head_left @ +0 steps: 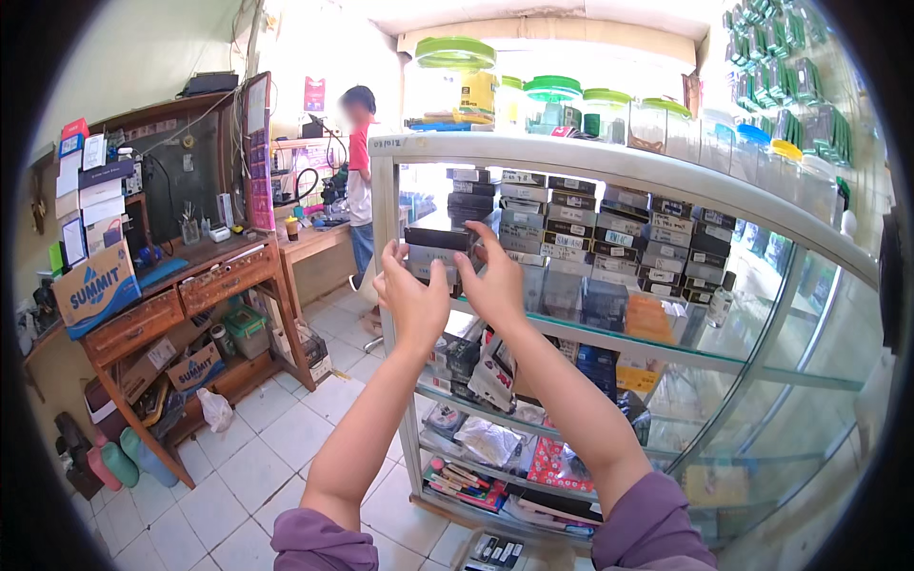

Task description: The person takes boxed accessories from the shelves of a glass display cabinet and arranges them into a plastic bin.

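Observation:
My left hand (412,300) and my right hand (495,285) grip a small stack of flat boxes (430,249), a black one over grey with a label, from either side. The stack is raised at the upper left opening of a glass display cabinet (387,152). Just behind it, rows of piled grey and black boxes (571,228) stand on the upper shelf. Lower shelves hold assorted packets (490,438), stationery (462,485) and other small goods; my forearms hide part of them.
A person (360,190) in a red top stands at a bench behind the cabinet. Left are a wooden desk (228,281) and cardboard boxes (95,285) above tiled floor (252,447). Lidded jars (552,100) top the cabinet. Packets hang (781,76) upper right. A tray (490,547) lies low in front.

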The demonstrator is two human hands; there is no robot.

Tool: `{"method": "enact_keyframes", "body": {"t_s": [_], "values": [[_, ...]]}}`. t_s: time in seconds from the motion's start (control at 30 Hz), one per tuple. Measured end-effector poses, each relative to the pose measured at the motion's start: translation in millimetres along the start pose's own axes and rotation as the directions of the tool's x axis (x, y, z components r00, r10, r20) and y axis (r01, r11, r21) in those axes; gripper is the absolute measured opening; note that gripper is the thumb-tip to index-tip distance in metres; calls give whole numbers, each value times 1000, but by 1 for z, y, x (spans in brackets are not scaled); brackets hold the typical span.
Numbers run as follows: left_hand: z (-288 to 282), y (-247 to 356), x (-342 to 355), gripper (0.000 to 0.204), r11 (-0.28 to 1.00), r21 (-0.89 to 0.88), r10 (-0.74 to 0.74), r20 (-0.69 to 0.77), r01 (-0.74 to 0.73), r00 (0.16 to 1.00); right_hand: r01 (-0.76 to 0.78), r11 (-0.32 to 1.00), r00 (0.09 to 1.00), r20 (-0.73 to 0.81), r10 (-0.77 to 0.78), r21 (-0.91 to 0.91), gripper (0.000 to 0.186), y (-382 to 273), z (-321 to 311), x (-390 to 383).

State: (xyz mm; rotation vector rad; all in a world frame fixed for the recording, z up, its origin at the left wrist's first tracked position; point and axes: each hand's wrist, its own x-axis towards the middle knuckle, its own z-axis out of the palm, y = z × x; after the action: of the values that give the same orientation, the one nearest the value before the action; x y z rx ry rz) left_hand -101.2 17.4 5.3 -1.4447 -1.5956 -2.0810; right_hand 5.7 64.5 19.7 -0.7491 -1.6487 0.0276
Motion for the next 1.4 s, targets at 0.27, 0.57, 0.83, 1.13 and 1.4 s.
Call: {"method": "enact_keyframes", "body": {"t_s": [0.27,0.57,0.83,1.13,1.4], "values": [[-2,12,-24,51,932,-362,15,-49,-32,999,-210,853,975,38,218,478,45,-23,-28,-10],[-24,51,-62,43,690,-708,-171,44,151,984,-126,823,968,-113,224,554,28,-65,-77,-55],[-126,95,-159,53,257,-779,-53,580,573,813,-111,852,954,-184,235,511,21,-149,-166,-192],[-203,106,-299,43,128,-541,-67,832,831,551,-268,808,904,-153,399,524,45,-202,-235,-346],[-182,52,-435,25,-66,-415,-317,871,907,376,-580,624,692,-87,716,523,72,-164,-227,-459]]}}
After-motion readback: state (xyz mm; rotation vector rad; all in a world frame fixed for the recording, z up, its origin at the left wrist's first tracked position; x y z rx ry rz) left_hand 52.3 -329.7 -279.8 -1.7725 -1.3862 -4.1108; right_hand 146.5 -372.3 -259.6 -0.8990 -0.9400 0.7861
